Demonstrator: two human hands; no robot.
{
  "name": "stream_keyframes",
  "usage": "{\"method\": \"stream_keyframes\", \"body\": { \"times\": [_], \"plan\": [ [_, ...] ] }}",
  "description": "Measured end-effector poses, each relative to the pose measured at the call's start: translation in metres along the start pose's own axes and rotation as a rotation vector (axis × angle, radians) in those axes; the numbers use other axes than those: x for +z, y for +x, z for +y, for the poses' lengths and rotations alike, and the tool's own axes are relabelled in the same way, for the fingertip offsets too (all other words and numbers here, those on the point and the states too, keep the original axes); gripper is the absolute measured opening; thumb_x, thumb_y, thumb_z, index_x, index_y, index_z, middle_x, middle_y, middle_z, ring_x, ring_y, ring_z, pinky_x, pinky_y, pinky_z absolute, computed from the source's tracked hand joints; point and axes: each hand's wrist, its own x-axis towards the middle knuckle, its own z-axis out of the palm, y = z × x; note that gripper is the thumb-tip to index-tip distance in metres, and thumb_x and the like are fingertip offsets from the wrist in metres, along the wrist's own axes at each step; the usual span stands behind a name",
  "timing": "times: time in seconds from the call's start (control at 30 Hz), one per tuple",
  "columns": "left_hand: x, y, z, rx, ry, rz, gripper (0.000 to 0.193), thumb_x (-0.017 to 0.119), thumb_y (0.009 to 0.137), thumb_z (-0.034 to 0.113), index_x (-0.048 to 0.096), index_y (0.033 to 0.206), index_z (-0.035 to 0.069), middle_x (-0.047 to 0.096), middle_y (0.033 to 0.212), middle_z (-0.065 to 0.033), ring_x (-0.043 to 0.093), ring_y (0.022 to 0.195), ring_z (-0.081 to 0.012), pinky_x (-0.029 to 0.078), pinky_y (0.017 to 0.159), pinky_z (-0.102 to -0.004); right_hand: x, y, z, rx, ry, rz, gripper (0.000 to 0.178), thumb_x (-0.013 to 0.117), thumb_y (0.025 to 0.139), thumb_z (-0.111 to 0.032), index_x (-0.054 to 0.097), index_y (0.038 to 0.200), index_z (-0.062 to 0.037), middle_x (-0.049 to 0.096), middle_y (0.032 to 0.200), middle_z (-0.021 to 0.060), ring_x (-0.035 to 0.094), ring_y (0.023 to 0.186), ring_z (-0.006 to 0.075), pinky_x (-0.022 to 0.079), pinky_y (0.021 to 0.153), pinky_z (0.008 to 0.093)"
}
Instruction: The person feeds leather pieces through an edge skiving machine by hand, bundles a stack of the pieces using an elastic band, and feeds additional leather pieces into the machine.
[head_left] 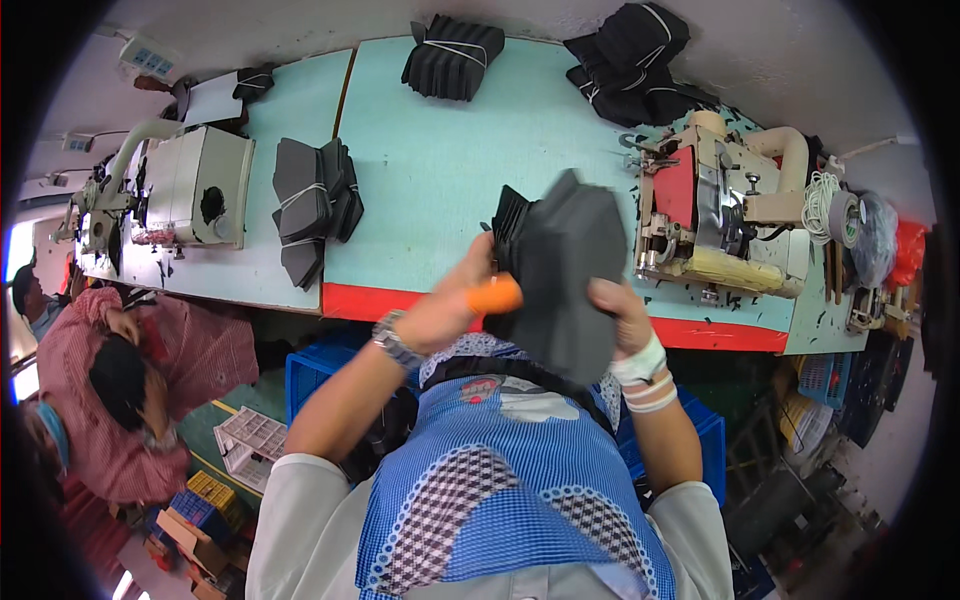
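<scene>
In front of my apron I hold a thick stack of dark grey flat cut pieces, stood on edge and tilted, its loose layers fanned at the left. My left hand is closed on the stack's left side; an orange tube-like cover sits on its thumb. My right hand grips the right edge, thumb on the broad face, other fingers hidden behind. White bands circle my right wrist. A tied bundle of grey pieces lies on the table to the left, another bundle at the back.
The pale green table has a red front edge. Sewing machines stand at right and left. More black bundles lie at the back right. Blue crates flank me below. At left sits a person in a red checked garment.
</scene>
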Motion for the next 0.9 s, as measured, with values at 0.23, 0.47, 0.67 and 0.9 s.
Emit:
{"method": "stream_keyframes", "body": {
  "times": [0.23, 0.47, 0.67, 0.9],
  "plan": [
    [0.008, -0.008, 0.018, -0.085, -0.494, 0.088, 0.050, 0.057, 0.094, 0.025, 0.050, 0.133, -0.004, 0.059, 0.129, -0.0156, 0.061, 0.112, -0.0207, 0.046, 0.100, -0.0339, -0.006, -0.033, 0.038, 0.002, 0.026, -0.176, 0.102, 0.085, 0.060, -0.029, 0.034, 0.143, 0.0039, 0.053, 0.134, 0.0159, 0.054, 0.121, 0.0287, 0.043, 0.102, 0.0417],
    [-0.032, -0.018, 0.004, -0.038, -0.266, -0.116, 0.072, 0.054, 0.090, 0.044, 0.043, 0.136, -0.010, 0.051, 0.135, -0.0257, 0.058, 0.118, -0.0321, 0.044, 0.104, -0.0439, 0.009, -0.018, 0.044, 0.248, 0.105, -0.161, 0.097, 0.086, 0.060, -0.019, 0.036, 0.140, 0.0028, 0.057, 0.127, 0.0177, 0.057, 0.117, 0.0267, 0.049, 0.097, 0.0386],
    [-0.044, 0.013, 0.032, -0.074, -0.327, -0.304, 0.052, 0.056, 0.092, 0.030, 0.054, 0.129, -0.007, 0.060, 0.125, -0.0221, 0.063, 0.111, -0.0243, 0.048, 0.099, -0.0337, 0.020, -0.012, 0.041, 0.309, 0.101, -0.202, 0.094, 0.084, 0.063, -0.017, 0.036, 0.141, 0.0023, 0.055, 0.129, 0.0181, 0.057, 0.117, 0.0258, 0.047, 0.099, 0.0384],
    [-0.039, 0.004, 0.030, 0.105, -0.187, -0.134, 0.074, 0.070, 0.077, 0.024, 0.043, 0.140, -0.005, 0.052, 0.135, -0.0262, 0.051, 0.126, -0.0333, 0.037, 0.108, -0.0442, 0.043, -0.010, 0.020, 0.247, 0.099, -0.032, 0.093, 0.080, 0.067, -0.022, 0.031, 0.143, 0.0016, 0.054, 0.129, 0.0162, 0.056, 0.118, 0.0241, 0.045, 0.100, 0.0368]
  ]
}}
